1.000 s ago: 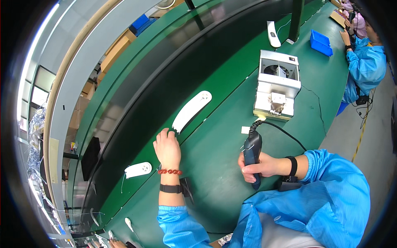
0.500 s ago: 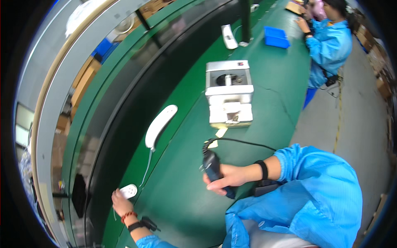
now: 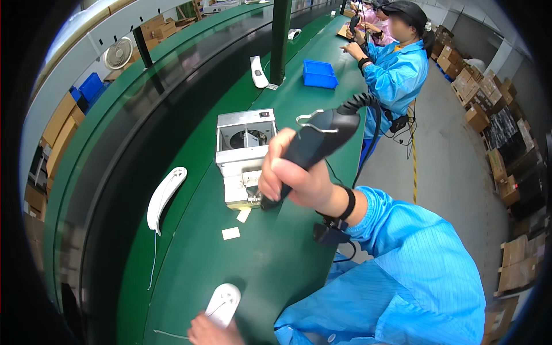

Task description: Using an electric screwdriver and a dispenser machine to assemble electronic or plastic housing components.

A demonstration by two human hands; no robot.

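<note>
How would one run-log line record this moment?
left hand: holds nearest white part; right hand: grips dark corded tool; metal machine: on green table; blue tray: beyond machine

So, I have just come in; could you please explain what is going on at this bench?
The person's right-hand grip holds up a dark, corded hand tool, while the left-hand grip has a short white piece by its near end. A curved white piece with a wire lies untouched on the green bench, left of a metal machine. Another person in blue is farther along.
</note>
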